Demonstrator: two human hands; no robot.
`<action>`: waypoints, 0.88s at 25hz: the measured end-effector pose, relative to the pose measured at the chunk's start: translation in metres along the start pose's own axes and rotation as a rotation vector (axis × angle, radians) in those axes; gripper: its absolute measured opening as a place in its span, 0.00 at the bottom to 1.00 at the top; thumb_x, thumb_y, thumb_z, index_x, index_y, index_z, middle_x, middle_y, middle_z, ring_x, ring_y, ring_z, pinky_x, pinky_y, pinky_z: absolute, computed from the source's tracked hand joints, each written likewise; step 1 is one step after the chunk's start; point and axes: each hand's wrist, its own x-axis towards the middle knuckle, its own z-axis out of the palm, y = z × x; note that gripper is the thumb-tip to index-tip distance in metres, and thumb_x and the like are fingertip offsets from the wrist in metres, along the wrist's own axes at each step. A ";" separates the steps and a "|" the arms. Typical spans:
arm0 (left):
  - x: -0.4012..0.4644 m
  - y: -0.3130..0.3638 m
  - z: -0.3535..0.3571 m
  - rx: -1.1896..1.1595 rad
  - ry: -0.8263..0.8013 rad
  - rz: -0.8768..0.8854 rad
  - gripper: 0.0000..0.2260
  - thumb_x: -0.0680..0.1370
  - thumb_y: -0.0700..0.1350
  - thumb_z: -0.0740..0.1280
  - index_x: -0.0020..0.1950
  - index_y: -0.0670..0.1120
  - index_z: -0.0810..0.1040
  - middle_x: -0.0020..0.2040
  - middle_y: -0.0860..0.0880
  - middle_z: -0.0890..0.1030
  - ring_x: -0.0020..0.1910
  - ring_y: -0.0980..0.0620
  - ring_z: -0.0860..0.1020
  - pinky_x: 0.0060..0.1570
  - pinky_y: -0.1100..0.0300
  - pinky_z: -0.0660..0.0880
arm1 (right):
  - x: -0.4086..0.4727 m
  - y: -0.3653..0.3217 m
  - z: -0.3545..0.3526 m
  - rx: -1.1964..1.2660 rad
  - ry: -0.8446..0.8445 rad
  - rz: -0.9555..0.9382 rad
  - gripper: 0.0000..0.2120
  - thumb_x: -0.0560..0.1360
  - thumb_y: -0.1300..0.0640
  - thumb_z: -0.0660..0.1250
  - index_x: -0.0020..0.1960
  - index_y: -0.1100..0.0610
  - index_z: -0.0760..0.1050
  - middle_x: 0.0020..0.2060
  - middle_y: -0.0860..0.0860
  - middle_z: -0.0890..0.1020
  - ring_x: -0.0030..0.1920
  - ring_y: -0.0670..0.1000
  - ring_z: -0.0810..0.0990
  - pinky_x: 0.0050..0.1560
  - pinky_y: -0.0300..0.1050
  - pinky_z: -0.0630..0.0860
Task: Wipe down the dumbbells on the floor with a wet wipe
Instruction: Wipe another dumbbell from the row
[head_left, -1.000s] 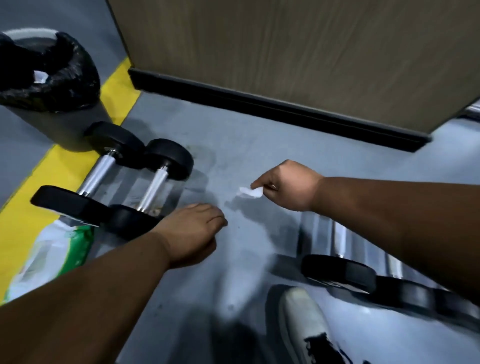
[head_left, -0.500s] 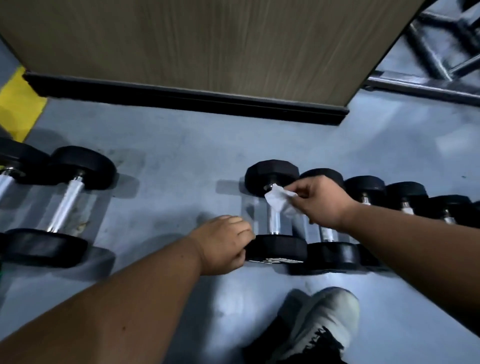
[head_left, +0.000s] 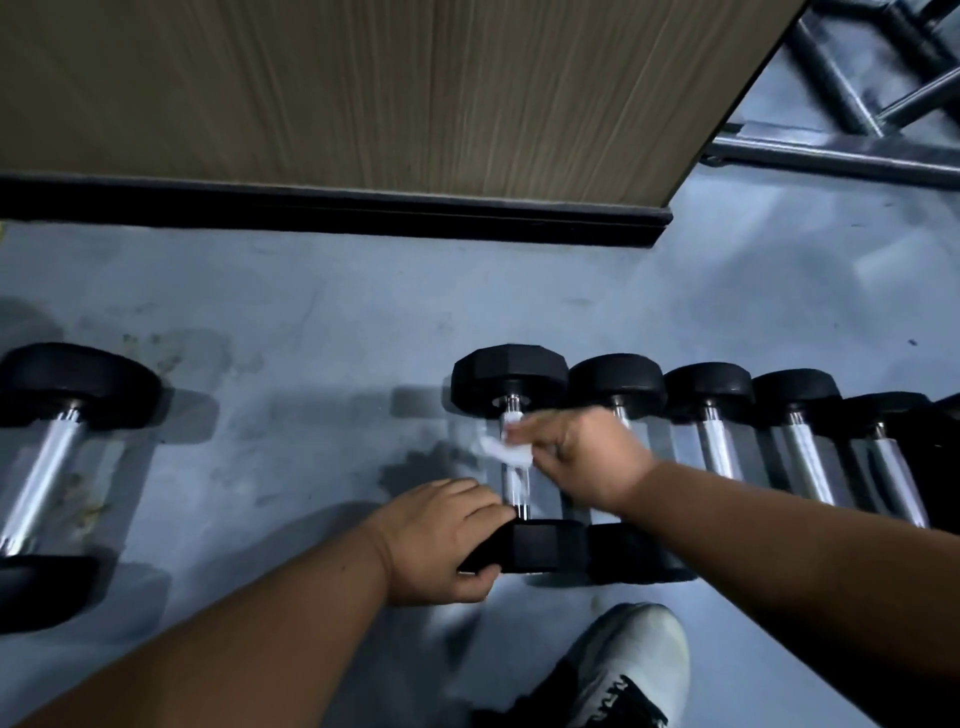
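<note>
Now gripping the dumbbell (head_left: 511, 457), left hand (head_left: 441, 540); right hand (head_left: 587, 457) pinches wipe (head_left: 506, 449).

The leftmost dumbbell of the row (head_left: 511, 457) had matt black rubber-looking heads and a bright, glossy chromed metal handle. A soft, crumpled white wet wipe (head_left: 506, 451) lay against that handle in the right hand (head_left: 587, 462). The lone dumbbell at the left (head_left: 47, 457) showed the same polished metal and dull black ends. The floor (head_left: 311, 332) was smooth grey with a faint sheen and blotchy stains. The panel (head_left: 363, 88) looked like matt wood grain above a black baseboard (head_left: 332, 213). The shoe (head_left: 631, 670) was white cloth-like.
</note>
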 end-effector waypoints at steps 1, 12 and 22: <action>0.000 -0.004 -0.001 0.002 0.012 0.011 0.21 0.75 0.56 0.69 0.62 0.45 0.80 0.53 0.48 0.80 0.48 0.47 0.79 0.51 0.54 0.79 | -0.009 0.005 0.009 -0.050 -0.115 -0.039 0.16 0.78 0.60 0.67 0.61 0.48 0.86 0.63 0.43 0.85 0.66 0.45 0.82 0.67 0.47 0.80; 0.018 -0.042 0.014 -0.003 0.161 0.148 0.23 0.71 0.31 0.67 0.66 0.40 0.81 0.64 0.41 0.81 0.55 0.41 0.79 0.55 0.50 0.79 | -0.023 0.030 0.015 -0.128 -0.282 -0.102 0.28 0.73 0.72 0.63 0.66 0.52 0.83 0.72 0.47 0.78 0.78 0.55 0.70 0.72 0.58 0.76; 0.029 -0.050 0.019 0.013 0.058 0.319 0.18 0.76 0.40 0.58 0.58 0.41 0.85 0.58 0.40 0.84 0.56 0.39 0.83 0.54 0.49 0.82 | -0.024 0.028 0.024 -0.006 -0.155 -0.077 0.24 0.71 0.76 0.65 0.61 0.57 0.86 0.65 0.51 0.84 0.71 0.46 0.76 0.75 0.45 0.70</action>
